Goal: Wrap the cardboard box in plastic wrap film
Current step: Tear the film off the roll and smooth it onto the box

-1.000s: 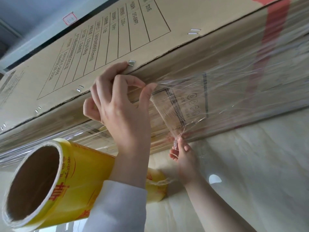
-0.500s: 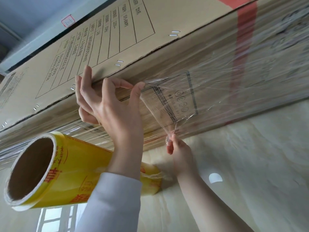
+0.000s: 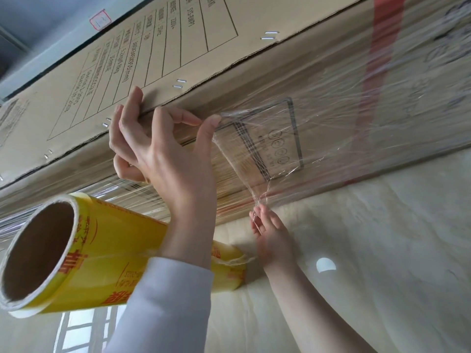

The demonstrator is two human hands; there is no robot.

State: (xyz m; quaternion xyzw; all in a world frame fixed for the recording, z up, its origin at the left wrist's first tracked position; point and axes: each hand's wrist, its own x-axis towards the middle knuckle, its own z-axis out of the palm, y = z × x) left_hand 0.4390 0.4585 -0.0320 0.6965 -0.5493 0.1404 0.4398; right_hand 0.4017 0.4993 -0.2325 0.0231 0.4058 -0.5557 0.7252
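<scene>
Film roll (image 3: 107,253): a yellow printed sleeve on a brown cardboard core, lying nearest you.
Left hand (image 3: 165,159): you are pinching the top edge of the film sheet (image 3: 244,154) between thumb and forefinger. Since a second ago the other fingers have spread onto the stapled flap.
Right hand (image 3: 270,233): it is pinching the sheet's lower corner, pulling it taut and crinkled.
Cardboard box (image 3: 331,80): long and brown, lying behind on the cream marbled surface (image 3: 382,250), and glossy with wrap.

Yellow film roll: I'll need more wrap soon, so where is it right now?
Head view, lower left: the yellow film roll lies just below the cardboard box, behind the wrist of the left hand.
</scene>
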